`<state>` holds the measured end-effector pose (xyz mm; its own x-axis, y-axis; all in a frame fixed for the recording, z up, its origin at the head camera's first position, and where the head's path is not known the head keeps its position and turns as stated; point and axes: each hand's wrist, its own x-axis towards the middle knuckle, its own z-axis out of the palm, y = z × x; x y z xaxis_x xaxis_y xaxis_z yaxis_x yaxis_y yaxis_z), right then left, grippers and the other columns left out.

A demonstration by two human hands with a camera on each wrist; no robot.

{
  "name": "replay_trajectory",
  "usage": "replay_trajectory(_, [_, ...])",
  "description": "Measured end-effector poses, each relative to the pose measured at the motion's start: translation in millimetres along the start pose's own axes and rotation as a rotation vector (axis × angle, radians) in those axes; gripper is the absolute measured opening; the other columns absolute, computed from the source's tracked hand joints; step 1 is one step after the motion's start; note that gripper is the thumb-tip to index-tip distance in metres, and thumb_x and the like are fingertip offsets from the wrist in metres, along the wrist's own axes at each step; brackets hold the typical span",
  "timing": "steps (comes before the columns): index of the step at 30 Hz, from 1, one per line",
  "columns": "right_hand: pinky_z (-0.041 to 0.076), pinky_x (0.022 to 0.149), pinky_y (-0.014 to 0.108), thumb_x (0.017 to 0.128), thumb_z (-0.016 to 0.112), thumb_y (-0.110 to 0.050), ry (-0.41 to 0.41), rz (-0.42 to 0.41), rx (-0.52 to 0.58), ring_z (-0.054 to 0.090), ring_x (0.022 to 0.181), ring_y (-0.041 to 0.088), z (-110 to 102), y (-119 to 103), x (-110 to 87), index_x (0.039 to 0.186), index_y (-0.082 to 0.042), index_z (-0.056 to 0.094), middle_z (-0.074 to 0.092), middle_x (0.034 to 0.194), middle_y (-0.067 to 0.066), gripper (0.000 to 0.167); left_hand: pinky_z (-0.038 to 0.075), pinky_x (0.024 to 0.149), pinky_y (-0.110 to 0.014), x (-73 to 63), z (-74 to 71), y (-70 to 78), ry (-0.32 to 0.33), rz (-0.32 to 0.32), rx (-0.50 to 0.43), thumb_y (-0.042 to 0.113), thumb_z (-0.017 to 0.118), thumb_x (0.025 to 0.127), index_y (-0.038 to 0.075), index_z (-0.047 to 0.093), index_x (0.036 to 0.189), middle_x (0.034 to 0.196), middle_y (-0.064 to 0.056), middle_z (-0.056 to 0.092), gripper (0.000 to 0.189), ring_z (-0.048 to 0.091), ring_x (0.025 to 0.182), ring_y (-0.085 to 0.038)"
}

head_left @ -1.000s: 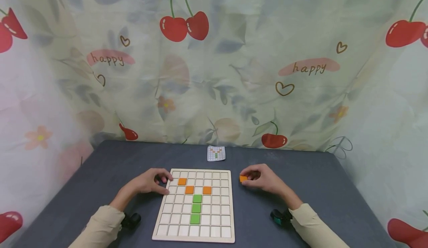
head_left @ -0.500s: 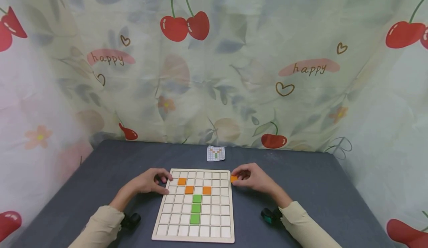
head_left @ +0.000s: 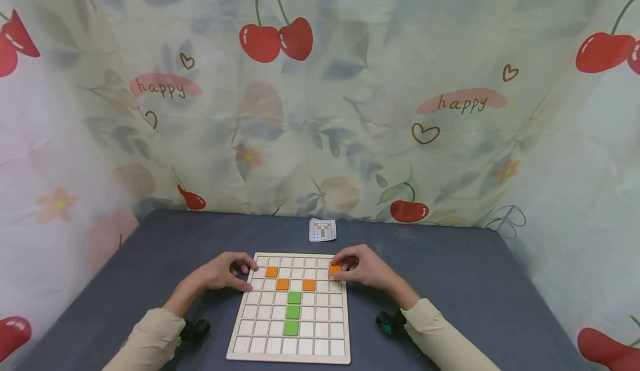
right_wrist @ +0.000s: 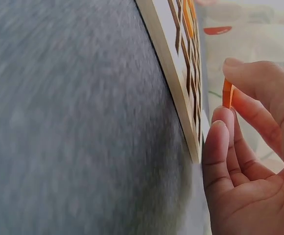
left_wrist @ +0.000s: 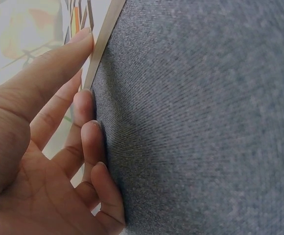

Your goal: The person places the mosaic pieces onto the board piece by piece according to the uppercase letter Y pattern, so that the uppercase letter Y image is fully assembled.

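Observation:
A pale wooden grid board (head_left: 288, 358) lies on the dark table, with orange tiles (head_left: 282, 284) in its upper rows and a column of green tiles (head_left: 292, 312) below them. Thumb and fingertips of my left hand (head_left: 224, 271) rest against the board's left edge; the left wrist view shows the thumb along the rim and the other fingers loosely bent. My right hand (head_left: 369, 271) pinches an orange tile (right_wrist: 227, 93) between thumb and fingers. That tile is over the board's upper right cells in the head view, and in the right wrist view it stands apart from the board surface.
A small printed card (head_left: 322, 230) with a coloured grid pattern lies behind the board at the table's far edge. Beyond it hangs a curtain (head_left: 320, 110) printed with cherries, also enclosing both sides. The dark table (head_left: 440, 265) extends around the board.
My right hand has moved left with the orange tile, from beside the board to above its upper right corner. The left hand has stayed at the board's left edge.

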<state>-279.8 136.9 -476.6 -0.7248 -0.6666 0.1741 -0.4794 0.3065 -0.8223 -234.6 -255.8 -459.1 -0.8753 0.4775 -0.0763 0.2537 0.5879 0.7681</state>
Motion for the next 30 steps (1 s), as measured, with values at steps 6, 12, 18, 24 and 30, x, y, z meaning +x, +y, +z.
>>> replay_trajectory(6, [0.051,0.069,0.030,0.085,0.086,-0.013,0.006,-0.020,-0.025,0.061,0.074,0.015,10.0,-3.8,6.7,0.107,-0.006,0.077,0.069,0.088,-0.002,0.025,0.038,0.070,-0.030,-0.5,0.6,2.6,0.003,-0.005,0.003,0.007,0.086,0.082,0.000,0.068,0.111,0.093,-0.008,0.056,0.035,0.048,0.082,-0.024])
replay_trajectory(12, [0.050,0.070,0.029,0.083,0.087,-0.013,0.011,-0.001,-0.018,0.061,0.076,0.018,17.4,-6.7,11.6,0.106,-0.005,0.077,0.070,0.089,0.002,0.026,0.038,0.070,-0.031,-0.5,0.9,3.6,0.007,-0.016,-0.006,0.008,0.087,0.081,0.001,0.068,0.112,0.094,-0.008,0.056,0.036,0.048,0.082,-0.025])
replay_trajectory(18, [0.050,0.072,0.029,0.085,0.086,-0.013,-0.001,0.015,-0.034,0.061,0.078,0.016,20.7,-7.7,14.2,0.106,-0.007,0.077,0.070,0.091,-0.001,0.024,0.038,0.071,-0.032,0.1,1.0,1.5,0.008,-0.018,-0.003,0.008,0.087,0.081,0.002,0.069,0.111,0.093,-0.008,0.056,0.036,0.048,0.083,-0.025])
replay_trajectory(24, [0.049,0.073,0.030,0.085,0.085,-0.013,0.005,0.040,-0.082,0.060,0.078,0.014,22.7,-11.3,16.0,0.105,-0.007,0.077,0.070,0.091,-0.002,0.023,0.039,0.072,-0.033,0.3,0.4,2.4,0.009,-0.020,-0.001,0.008,0.087,0.081,0.003,0.069,0.111,0.094,-0.008,0.057,0.036,0.049,0.085,-0.026])
replay_trajectory(30, [0.049,0.071,0.029,0.084,0.086,-0.013,0.022,0.063,-0.118,0.059,0.077,0.014,25.7,-15.0,19.5,0.104,-0.006,0.077,0.069,0.090,-0.001,0.023,0.039,0.073,-0.033,-0.2,-0.6,2.6,0.003,-0.019,-0.004,0.008,0.087,0.082,0.002,0.069,0.112,0.095,-0.008,0.057,0.036,0.049,0.086,-0.026])
